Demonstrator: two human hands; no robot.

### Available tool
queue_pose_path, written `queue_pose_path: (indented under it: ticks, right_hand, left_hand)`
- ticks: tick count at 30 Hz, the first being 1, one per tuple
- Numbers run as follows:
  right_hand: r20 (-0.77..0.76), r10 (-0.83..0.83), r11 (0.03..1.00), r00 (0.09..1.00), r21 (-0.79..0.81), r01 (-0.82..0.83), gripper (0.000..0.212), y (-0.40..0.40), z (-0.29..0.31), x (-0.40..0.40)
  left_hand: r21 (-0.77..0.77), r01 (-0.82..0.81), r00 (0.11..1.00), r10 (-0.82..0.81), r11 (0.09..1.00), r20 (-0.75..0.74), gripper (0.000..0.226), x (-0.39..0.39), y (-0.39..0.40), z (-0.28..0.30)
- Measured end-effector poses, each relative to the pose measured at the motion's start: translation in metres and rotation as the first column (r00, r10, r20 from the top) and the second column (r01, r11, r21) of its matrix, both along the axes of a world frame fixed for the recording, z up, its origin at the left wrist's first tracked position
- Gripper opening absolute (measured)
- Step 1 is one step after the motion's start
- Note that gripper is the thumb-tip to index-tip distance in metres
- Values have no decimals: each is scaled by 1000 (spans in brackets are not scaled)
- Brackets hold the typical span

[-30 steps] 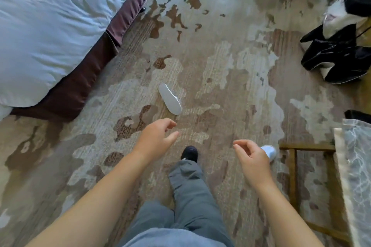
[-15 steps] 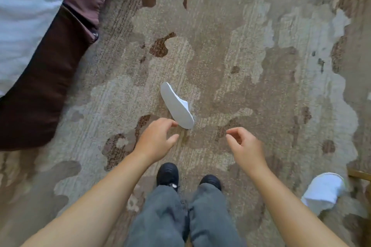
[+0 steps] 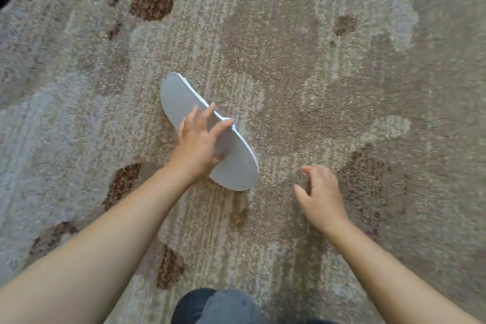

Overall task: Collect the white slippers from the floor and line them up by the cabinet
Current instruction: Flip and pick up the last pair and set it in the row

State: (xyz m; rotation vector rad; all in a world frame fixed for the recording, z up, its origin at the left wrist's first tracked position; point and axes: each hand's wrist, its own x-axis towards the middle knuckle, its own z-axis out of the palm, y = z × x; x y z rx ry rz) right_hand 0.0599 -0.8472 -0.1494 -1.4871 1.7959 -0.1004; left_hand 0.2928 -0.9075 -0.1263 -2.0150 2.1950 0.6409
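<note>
A white slipper point(image 3: 210, 134) lies sole-up on the patterned carpet point(image 3: 342, 73), slanting across its middle. The left hand point(image 3: 200, 144) rests on the sole, fingers point(image 3: 203, 113) spread apart over it, thumb near the edge. The right hand point(image 3: 322, 197) hovers just beside the slipper's near end, fingers loosely curled, holding nothing.

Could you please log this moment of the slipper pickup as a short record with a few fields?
Surface: patterned carpet
Slipper: white slipper lying sole up, tilted on its edge
Left hand: left hand on the slipper's middle, fingers spread over the sole, thumb against its near side; grip not yet clearly closed
Right hand: right hand empty, loosely curled, apart from the slipper
Other slippers: none in view
Cabinet: not in view
</note>
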Motion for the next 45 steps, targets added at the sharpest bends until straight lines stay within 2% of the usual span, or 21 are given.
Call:
queue_pose_path:
  ticks: [3,6,8,11,13,15,19,23,26,32,35,39,43,45]
  right_hand:
    - [-79,104,994,991,54,-100,50,6,-7,-3]
    - [-55,79,994,995,84,-75,52,13,-5,-6]
    - [-44,67,995,997,76,-64,51,16,-5,-6]
    - [14,22,999,1000,42,-23,49,12,-3,-8]
    - [90,-94,996,991,17,93,44,8,8,-12]
    - [128,-202,979,971,-5,204,38,8,26,-24]
    - [138,-379,919,915,-55,389,32,30,75,-77]
    - [69,-590,800,805,-82,594,31,68,106,-141]
    - [18,-725,684,689,-107,722,31,116,98,-189]
    - [-22,-941,336,337,-170,926,39,212,53,-289]
    - [-56,-979,202,196,-131,971,45,256,42,-320]
    - [-137,-986,113,93,-150,982,52,285,23,-360]
    - [-116,-993,31,30,-4,1000,71,289,-4,-386]
    - [-123,-992,27,27,5,1000,80,286,-13,-388]
  left_hand:
    - [-33,73,996,-72,997,46,58,0,-7,4]
    - [-19,155,983,-152,988,103,48,2,-12,17]
    - [-39,228,971,-224,973,81,37,1,-15,24]
    - [-108,163,985,-168,981,-45,22,-6,-20,33]
    - [-167,45,985,-71,985,-158,16,-18,-22,38]
    - [-160,-9,963,-35,987,-267,15,-43,-24,44]
    - [-77,76,898,-102,994,-429,18,-118,-17,64]
    - [-90,257,820,-266,962,-507,17,-201,-4,88]
    - [-70,355,789,-339,932,-512,18,-272,16,82]
    - [-62,474,710,-423,878,-563,19,-405,82,36]
    - [10,475,725,-384,880,-572,19,-441,121,29]
    - [73,433,756,-318,899,-572,21,-477,152,23]
    - [69,457,760,-349,887,-548,19,-495,160,13]
    - [65,449,769,-349,891,-535,19,-496,158,10]
